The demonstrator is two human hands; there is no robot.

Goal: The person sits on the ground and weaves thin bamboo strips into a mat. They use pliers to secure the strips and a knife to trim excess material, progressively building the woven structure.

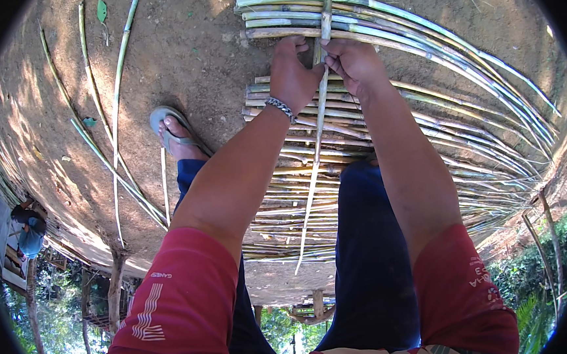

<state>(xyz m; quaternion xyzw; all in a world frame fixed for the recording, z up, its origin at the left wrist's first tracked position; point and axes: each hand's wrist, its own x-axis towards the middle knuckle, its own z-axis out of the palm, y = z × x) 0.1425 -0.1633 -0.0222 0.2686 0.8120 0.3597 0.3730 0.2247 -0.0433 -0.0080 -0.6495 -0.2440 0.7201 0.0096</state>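
A row of slender cane stalks point(424, 118) lies side by side on the ground beneath me. A further bundle of stalks point(377, 12) lies beyond a gap at the far end. Across them runs one long cross stick point(316, 151), its thin end pointing toward me. At the gap, my left hand point(292, 78) curls its fingers by the nearest stalk of the far bundle, its thumb tip against the cross stick. My right hand point(358, 63) pinches close to the stick's other side. What lies between the fingers of either hand is too small to tell.
Several loose thin stalks point(119, 77) lie on the bare earth to the left. My sandalled foot point(178, 132) stands left of the row, and a trousered leg point(371, 250) rests over its near part. Wooden posts point(116, 287) and a person point(29, 227) appear at the left rim.
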